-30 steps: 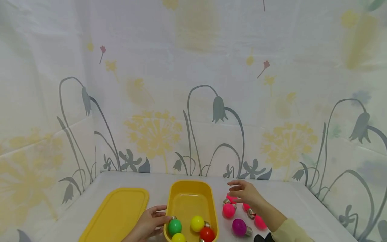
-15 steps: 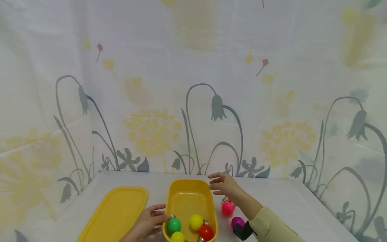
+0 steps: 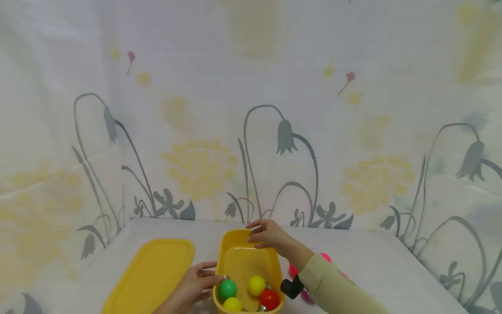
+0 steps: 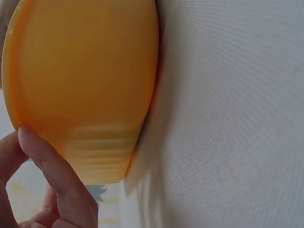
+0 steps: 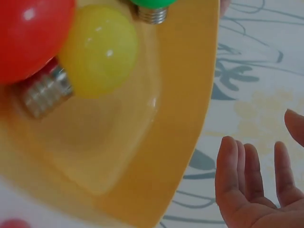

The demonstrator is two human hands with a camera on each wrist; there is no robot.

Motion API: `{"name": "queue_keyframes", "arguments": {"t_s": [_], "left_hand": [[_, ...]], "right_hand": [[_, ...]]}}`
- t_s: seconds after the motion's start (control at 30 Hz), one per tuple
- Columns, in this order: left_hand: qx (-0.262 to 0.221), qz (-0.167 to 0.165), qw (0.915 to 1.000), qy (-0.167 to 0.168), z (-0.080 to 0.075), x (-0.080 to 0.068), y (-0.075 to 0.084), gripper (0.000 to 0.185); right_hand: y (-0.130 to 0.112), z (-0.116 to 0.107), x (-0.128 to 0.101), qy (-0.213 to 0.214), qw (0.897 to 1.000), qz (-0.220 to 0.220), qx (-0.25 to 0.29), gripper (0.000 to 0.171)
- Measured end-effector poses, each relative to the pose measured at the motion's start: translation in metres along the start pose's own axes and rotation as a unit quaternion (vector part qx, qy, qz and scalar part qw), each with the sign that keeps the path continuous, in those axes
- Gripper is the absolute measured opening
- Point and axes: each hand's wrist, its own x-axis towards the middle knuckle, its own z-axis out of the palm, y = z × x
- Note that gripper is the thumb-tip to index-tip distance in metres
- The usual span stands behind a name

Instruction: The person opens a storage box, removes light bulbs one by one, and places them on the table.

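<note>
A yellow plastic box (image 3: pixel 245 261) sits in the middle of the table. In its near half lie a green bulb (image 3: pixel 227 289), a yellow bulb (image 3: pixel 256 286), another yellow bulb (image 3: pixel 232 304) and a red bulb (image 3: pixel 269 300), all with metal screw bases. My left hand (image 3: pixel 193 283) holds the box's left rim; the left wrist view shows its fingers (image 4: pixel 47 161) at the edge. Over the far right end of the box hovers my right hand (image 3: pixel 270 236), fingers loosely spread, holding nothing. In the right wrist view, that hand (image 5: pixel 259 190) is apart from the box.
To the left lies a flat yellow lid (image 3: pixel 153 274). Pink bulbs (image 3: pixel 326 257) and a purple bulb (image 3: pixel 307 297) are on the table at the right, partly hidden by my right sleeve (image 3: pixel 333 283). A floral-patterned cloth (image 3: pixel 219 109) hangs behind the table.
My right hand has swung left from above the pink bulbs to above the far end of the box. The left hand stays at the rim, and the bulbs inside have not moved.
</note>
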Motion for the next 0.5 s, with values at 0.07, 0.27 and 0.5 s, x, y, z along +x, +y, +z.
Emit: {"name": "queue_keyframes", "arguments": {"t_s": [0.07,0.27,0.5], "left_hand": [[0.002,-0.005,1.0000,0.007,-0.002,0.000,0.000,0.063],[-0.001,-0.001,1.0000,0.006,-0.005,0.000,0.000,0.064],[-0.004,-0.002,1.0000,0.004,-0.001,0.001,0.000,0.063]], "right_hand": [[-0.002,0.008,0.005,-0.019,1.000,-0.004,0.011,0.037],[-0.002,0.026,0.015,-0.066,0.998,-0.007,0.015,0.034],[0.005,0.037,0.018,-0.134,0.991,0.030,-0.001,0.028]]}}
